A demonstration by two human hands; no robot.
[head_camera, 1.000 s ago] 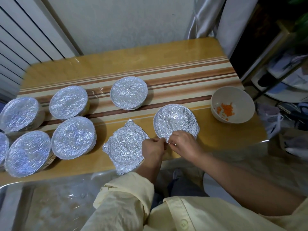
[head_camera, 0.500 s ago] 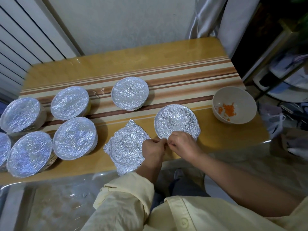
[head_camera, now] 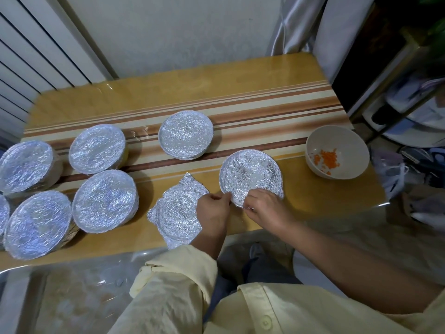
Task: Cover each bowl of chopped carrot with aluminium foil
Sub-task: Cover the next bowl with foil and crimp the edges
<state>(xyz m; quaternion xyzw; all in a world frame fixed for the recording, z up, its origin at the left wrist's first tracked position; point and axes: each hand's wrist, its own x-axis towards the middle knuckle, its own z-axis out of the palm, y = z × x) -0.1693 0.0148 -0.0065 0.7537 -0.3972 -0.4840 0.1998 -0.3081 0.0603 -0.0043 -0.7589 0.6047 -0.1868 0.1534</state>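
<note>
A foil-covered bowl [head_camera: 250, 175] sits near the front edge of the table, right of centre. My left hand [head_camera: 213, 209] and my right hand [head_camera: 265, 208] both pinch the foil at its near rim, fingers curled. Just to the left lies a loose, crumpled foil sheet [head_camera: 177, 209] pressed into a round shape, its corners sticking out. An uncovered beige bowl [head_camera: 337, 155] with a little chopped carrot [head_camera: 326, 159] stands at the right end. Another covered bowl [head_camera: 186, 135] stands farther back, in the middle.
Several more foil-covered bowls cluster at the left end of the wooden table [head_camera: 216, 92], among them one at the front [head_camera: 104, 201] and one behind it [head_camera: 97, 148]. A wall and curtain lie behind; shelves with clutter [head_camera: 414, 104] stand to the right.
Both hands stay at the near rim of the covered bowl, shifting only slightly along the foil edge. Nothing else has moved.
</note>
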